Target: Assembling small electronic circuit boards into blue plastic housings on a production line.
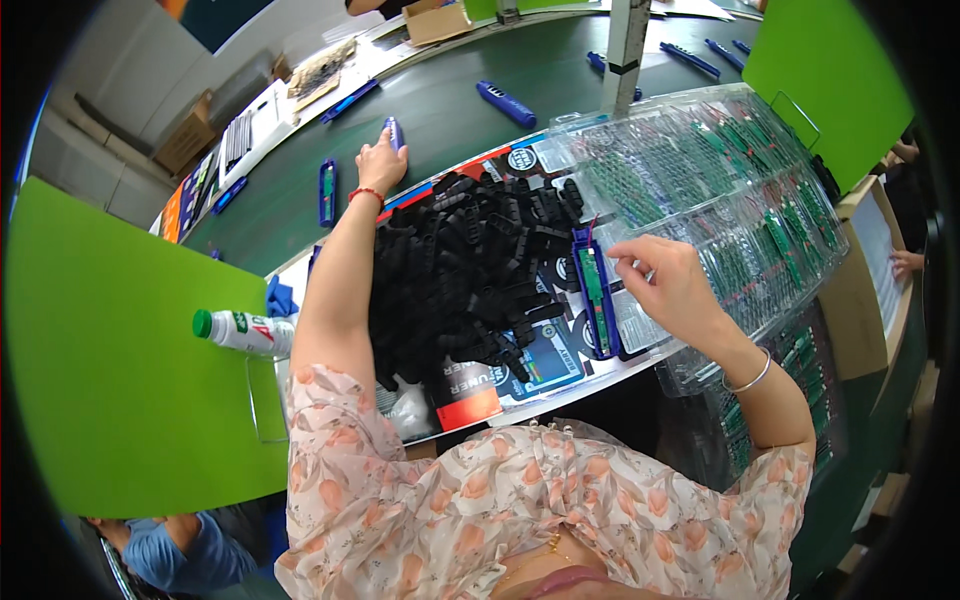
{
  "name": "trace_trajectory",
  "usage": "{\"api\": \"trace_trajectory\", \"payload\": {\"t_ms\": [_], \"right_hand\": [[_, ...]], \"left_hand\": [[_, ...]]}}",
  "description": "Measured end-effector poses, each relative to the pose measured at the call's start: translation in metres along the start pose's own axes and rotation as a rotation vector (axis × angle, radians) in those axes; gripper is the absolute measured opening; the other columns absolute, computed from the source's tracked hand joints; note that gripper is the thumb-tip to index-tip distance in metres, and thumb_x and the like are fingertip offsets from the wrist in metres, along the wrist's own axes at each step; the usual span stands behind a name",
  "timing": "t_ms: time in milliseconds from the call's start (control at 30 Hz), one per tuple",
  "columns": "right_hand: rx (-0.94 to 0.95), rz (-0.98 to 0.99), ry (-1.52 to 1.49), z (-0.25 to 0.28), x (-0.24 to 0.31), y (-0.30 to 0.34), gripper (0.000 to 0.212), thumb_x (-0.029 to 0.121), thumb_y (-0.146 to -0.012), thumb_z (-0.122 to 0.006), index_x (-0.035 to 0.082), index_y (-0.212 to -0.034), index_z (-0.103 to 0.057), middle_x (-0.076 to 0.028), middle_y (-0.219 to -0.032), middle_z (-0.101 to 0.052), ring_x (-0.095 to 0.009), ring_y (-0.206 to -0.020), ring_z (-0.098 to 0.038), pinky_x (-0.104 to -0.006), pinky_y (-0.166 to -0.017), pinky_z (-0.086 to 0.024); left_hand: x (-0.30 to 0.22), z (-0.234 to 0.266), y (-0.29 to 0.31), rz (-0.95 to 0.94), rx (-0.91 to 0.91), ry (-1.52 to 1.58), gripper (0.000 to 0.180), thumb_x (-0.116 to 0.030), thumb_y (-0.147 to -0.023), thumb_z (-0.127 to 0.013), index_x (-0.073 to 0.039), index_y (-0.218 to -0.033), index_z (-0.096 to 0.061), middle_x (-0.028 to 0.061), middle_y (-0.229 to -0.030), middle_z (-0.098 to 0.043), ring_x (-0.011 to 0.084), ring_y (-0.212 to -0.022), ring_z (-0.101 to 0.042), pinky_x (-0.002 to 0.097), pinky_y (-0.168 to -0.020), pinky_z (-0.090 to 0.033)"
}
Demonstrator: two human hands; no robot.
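Far out on the green belt, my left hand has its fingers around the near end of a blue pen-shaped casing. My right hand hovers just right of an open blue casing, with thumb and index finger drawn close together and the others curled. Whether anything sits between those fingertips is too small to tell. A green circuit board lies inside this open casing, and a thin red wire sticks up at its far end. Left of it spreads a heap of black plastic parts.
Clear trays of green circuit boards stand at the right. Several blue casings, one open and one closed, lie along the belt. A white bottle is at the left. Green partitions flank the bench; a metal post rises behind.
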State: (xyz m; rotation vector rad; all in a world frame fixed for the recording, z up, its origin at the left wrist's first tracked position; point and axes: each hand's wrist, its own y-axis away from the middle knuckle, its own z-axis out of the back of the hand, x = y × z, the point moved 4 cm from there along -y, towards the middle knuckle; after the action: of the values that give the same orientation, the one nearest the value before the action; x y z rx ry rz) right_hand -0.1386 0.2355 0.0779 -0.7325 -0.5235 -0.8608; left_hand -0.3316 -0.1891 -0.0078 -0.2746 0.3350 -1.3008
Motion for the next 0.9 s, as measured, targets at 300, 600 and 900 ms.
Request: {"api": "trace_trajectory", "payload": {"t_ms": [300,600,900], "right_hand": [[-0.038,0.275,0.557,-0.03,-0.031,-0.066,0.012,0.008,-0.079,-0.064,0.007,-0.09,-0.069,-0.011,-0.08,-0.067,-0.03,-0.074,-0.068,-0.0404,-0.066,-0.054],[0.461,0.224,1.188,-0.119,-0.055,-0.126,0.012,0.016,-0.08,-0.066,0.017,-0.084,-0.077,-0.002,-0.086,-0.074,-0.019,-0.084,-0.071,-0.0313,-0.066,-0.055],[0.136,0.089,1.0,-0.1,-0.025,-0.128,0.007,0.01,-0.078,-0.065,0.009,-0.081,-0.072,-0.013,-0.081,-0.071,-0.027,-0.074,-0.072,-0.0377,-0.061,-0.057]], "left_hand": [[0.012,-0.006,0.001,0.25,0.268,0.567,0.058,-0.003,-0.081,-0.057,-0.011,-0.139,-0.052,0.0208,-0.101,-0.07,0.0298,-0.093,-0.069,0.0374,-0.084,-0.053],[-0.079,0.154,0.171,0.144,0.498,2.208,0.081,0.009,-0.081,-0.058,-0.012,-0.151,-0.024,0.0202,-0.124,-0.055,0.0316,-0.108,-0.061,0.0479,-0.096,-0.052],[-0.114,0.131,0.297,0.516,0.681,2.222,0.037,-0.007,-0.095,-0.055,-0.008,-0.131,-0.046,0.0104,-0.104,-0.059,0.0162,-0.08,-0.058,0.0297,-0.068,-0.051]]}}
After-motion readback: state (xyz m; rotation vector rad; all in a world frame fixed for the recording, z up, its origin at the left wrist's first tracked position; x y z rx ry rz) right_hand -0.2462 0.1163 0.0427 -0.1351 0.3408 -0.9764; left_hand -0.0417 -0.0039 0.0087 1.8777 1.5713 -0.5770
